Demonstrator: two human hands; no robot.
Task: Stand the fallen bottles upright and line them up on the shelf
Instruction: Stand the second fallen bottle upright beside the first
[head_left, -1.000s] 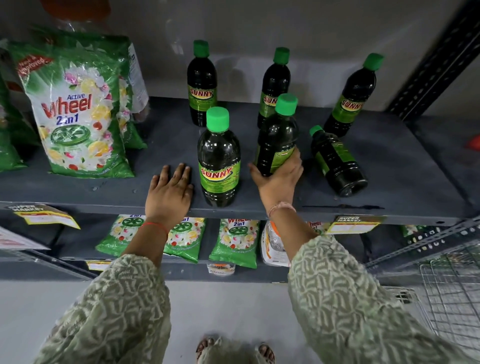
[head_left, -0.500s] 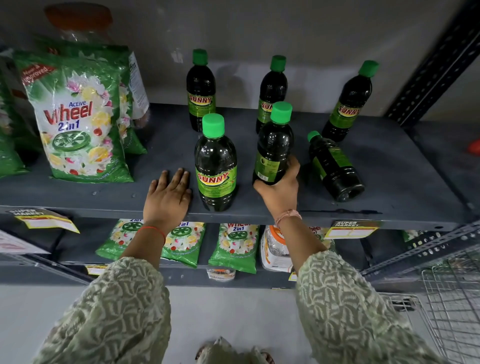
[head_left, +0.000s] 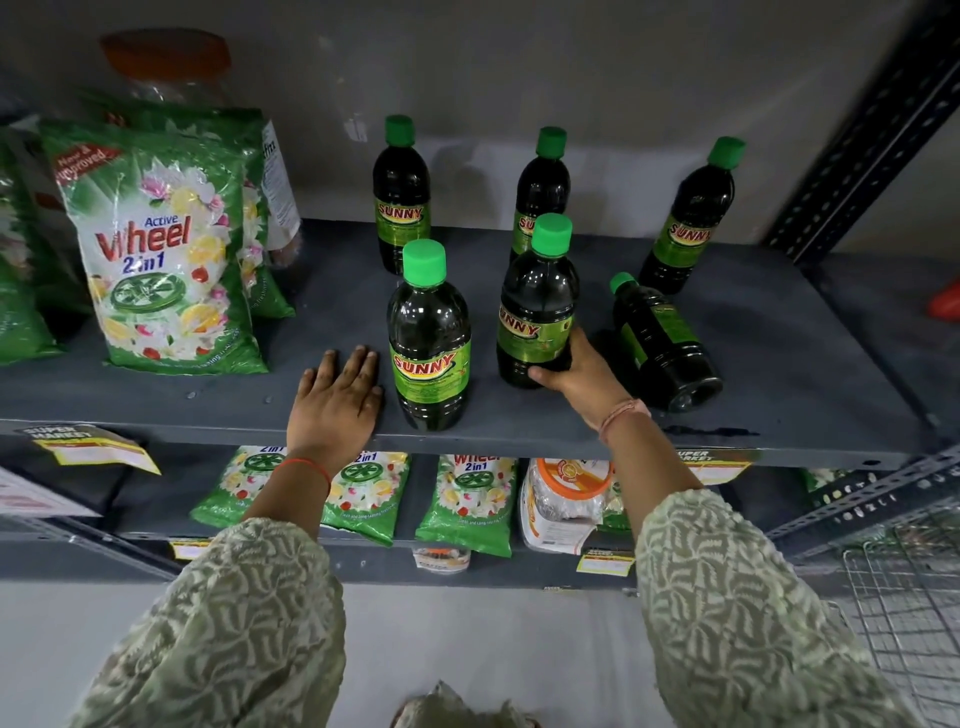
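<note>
Beside front bottle (head_left: 430, 338): right hand (head_left: 584, 376) grasps second bottle (head_left: 537, 312) low; full, heavy, slick. Left hand (head_left: 335, 400) flat, released.

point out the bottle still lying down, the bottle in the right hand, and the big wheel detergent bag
fallen bottle (head_left: 660, 347): head view, on its dark side, cap toward the wall.
held bottle (head_left: 536, 306): head view, on its body above the label.
Wheel detergent bag (head_left: 161, 249): head view, on the printed front.
</note>
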